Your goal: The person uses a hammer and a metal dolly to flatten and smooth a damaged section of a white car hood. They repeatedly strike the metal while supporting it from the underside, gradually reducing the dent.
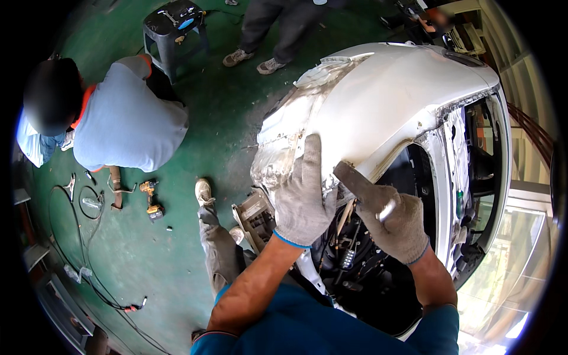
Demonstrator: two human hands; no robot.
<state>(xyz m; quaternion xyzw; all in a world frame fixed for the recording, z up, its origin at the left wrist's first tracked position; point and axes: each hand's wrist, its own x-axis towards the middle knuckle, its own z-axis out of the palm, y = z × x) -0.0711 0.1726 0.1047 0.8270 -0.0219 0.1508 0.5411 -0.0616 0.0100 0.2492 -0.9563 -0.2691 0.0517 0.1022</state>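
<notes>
A white car body [378, 94] with a scuffed, bare-metal rear quarter [281, 142] lies in front of me. My left hand [305, 204], in a grey knit glove, rests flat on its edge with fingers stretched out. Beside it, my right hand [393, 222] wears the same kind of glove. Its index finger points toward the panel's edge while the other fingers curl in. A small shiny silver spot shows at those curled fingers; what it is I cannot make out. Below the hands opens a dark cavity with wires and loose parts [349, 260].
On the green floor [177, 248] lie a yellow-black cordless drill [152, 198], a black hose [83, 254] and hand tools. A co-worker in light blue [127, 118] crouches left. Another person's legs [272, 29] stand beyond, near a black stool with tools [174, 23].
</notes>
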